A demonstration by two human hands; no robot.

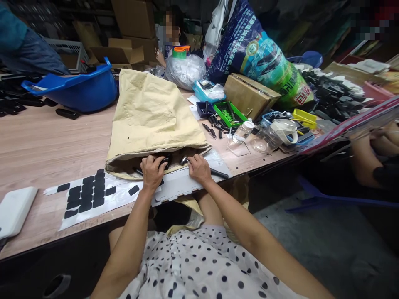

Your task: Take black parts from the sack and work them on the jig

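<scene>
My left hand [151,171] is closed around a small black part [167,162] at the mouth of a cream sack [152,112]. The part's exact kind is hard to make out. To its right, my right hand [199,168] grips what looks like a small hammer, its shiny metal head [184,160] pointing toward the left hand and its black handle [220,173] sticking out on the other side. Under both hands lies a flat grey-white board [177,182]. The sack lies flat, its open end facing me, and its inside is dark.
Black stick-on pads [90,193] on a white sheet lie at left, near a white block [17,209]. A blue basin [81,89] stands behind. Farther right are a green tray [230,114], a clear bottle [243,131], a carton [249,93] and heaped black parts [330,93]. Other people sit nearby.
</scene>
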